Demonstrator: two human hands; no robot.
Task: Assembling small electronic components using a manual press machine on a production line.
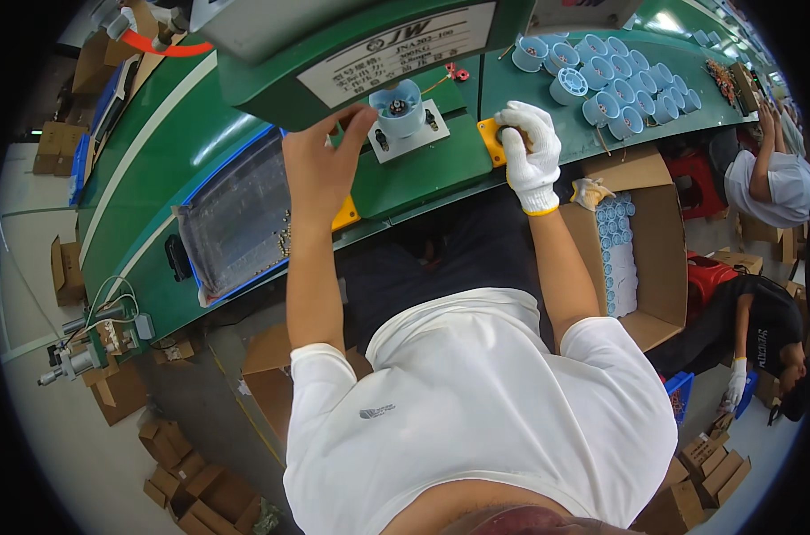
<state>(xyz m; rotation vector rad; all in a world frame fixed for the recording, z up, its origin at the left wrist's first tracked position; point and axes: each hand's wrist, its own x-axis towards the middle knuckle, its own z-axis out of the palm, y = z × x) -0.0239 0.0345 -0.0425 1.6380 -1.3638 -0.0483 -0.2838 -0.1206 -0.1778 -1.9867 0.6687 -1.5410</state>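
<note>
My bare left hand (pixel 323 159) is beside a light-blue plastic cup-shaped part (pixel 400 111), thumb and fingers drawn together near its left rim. Whatever they pinch is too small to make out. The cup sits upright in a metal fixture plate (pixel 410 141) with two dark clamps, beneath the green press head (pixel 280 85). Small dark and metallic pieces show inside it. In a white glove, my right hand (pixel 530 152) curls over a dark round button on a yellow control box (pixel 491 143). Another yellow box (pixel 345 214) lies below my left wrist.
Left of the press, a blue-edged tray (pixel 235 214) holds small brass-coloured pieces. Several light-blue cups (pixel 621 80) stand at the right of the green bench. An open carton (pixel 659 259) with more cups is by my right arm. Two people work at the right.
</note>
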